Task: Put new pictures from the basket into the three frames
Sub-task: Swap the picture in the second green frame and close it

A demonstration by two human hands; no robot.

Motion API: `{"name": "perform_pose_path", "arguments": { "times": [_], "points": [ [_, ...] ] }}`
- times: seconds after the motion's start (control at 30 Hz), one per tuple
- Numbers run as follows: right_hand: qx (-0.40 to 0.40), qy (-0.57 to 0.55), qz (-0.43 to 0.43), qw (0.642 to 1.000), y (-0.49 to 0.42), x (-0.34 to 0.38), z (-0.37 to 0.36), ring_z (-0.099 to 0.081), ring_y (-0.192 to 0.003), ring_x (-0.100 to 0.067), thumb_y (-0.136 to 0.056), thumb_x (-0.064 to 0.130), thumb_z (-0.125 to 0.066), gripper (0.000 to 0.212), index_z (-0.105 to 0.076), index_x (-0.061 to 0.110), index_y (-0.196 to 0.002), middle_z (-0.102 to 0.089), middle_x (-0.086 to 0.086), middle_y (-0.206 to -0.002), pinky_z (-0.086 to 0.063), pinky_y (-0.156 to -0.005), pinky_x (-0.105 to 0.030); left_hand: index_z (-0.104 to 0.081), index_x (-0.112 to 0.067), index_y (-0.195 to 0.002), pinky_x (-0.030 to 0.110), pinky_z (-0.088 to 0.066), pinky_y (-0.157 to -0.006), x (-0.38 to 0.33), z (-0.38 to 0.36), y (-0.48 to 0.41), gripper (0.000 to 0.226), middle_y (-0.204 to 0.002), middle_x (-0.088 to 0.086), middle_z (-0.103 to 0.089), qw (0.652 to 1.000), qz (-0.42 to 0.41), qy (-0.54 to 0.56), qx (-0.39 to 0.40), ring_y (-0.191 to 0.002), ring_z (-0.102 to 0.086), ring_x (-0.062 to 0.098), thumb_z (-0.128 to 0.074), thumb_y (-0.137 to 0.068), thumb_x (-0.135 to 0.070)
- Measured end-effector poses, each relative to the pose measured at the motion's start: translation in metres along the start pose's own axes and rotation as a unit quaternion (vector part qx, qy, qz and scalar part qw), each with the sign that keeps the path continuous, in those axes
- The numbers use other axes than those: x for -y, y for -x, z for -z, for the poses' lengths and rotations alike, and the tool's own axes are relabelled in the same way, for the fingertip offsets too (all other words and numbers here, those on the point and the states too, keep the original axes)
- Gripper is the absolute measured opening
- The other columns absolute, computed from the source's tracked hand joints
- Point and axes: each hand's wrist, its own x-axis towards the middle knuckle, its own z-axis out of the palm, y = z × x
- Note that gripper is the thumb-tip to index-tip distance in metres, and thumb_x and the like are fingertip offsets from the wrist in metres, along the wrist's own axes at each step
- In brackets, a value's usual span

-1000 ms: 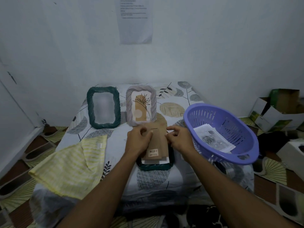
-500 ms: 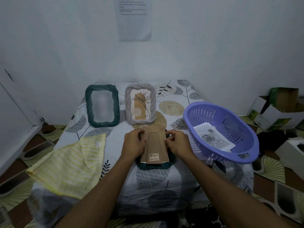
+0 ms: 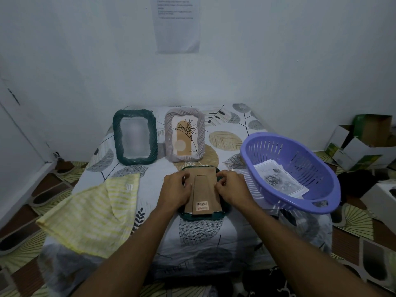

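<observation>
While the dark green frame [image 3: 192,217] lies face down on the table [image 3: 150,189], your left hand [image 3: 174,190] and right hand [image 3: 232,189] grip its brown backing board [image 3: 211,176] by the side edges, fingers curled.

Prob. a home rm -- leaf-print sheet [image 3: 214,232] as work surface, patterned floor tiles [image 3: 353,239], opened cardboard boxes [image 3: 364,144] in corner -- printed note [image 3: 177,28] on bare wall.
</observation>
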Motion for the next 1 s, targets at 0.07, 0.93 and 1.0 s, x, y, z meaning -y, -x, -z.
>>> {"name": "perform_pose_path", "arguments": {
  "times": [0.07,0.93,1.0],
  "points": [
    [0.004,0.024,0.015,1.000,0.001,0.001,0.000,-0.064,-0.080,-0.020,-0.087,0.017,-0.063,0.021,-0.069,0.012,-0.107,-0.070,-0.004,-0.079,-0.055,-0.076,-0.034,-0.071,-0.007,-0.101,0.030,-0.052,-0.079,0.000,-0.001,0.001,0.019,-0.096,0.010,-0.072,1.000,-0.012,-0.024,0.009,-0.084,-0.064,0.021,-0.065,-0.084,-0.012],
    [-0.027,0.037,0.124,0.991,-0.002,-0.024,-0.011,-0.048,-0.103,-0.015,-0.089,0.028,-0.063,0.024,-0.070,0.018,-0.110,-0.065,0.004,-0.112,-0.040,-0.086,-0.026,-0.072,-0.013,-0.099,0.023,-0.036,-0.086,0.025,-0.012,0.003,0.022,-0.106,0.003,-0.069,0.996,-0.069,-0.010,-0.051,-0.104,-0.055,0.019,-0.074,-0.080,-0.024],
    [-0.024,0.035,0.121,0.992,-0.003,-0.023,-0.011,-0.049,-0.103,-0.016,-0.089,0.028,-0.064,0.024,-0.070,0.018,-0.110,-0.065,0.003,-0.111,-0.040,-0.085,-0.027,-0.072,-0.013,-0.103,0.022,-0.036,-0.089,0.026,-0.012,0.004,0.025,-0.110,0.002,-0.069,0.997,-0.067,-0.005,-0.050,-0.107,-0.054,0.018,-0.074,-0.080,-0.024]
  ]
}}
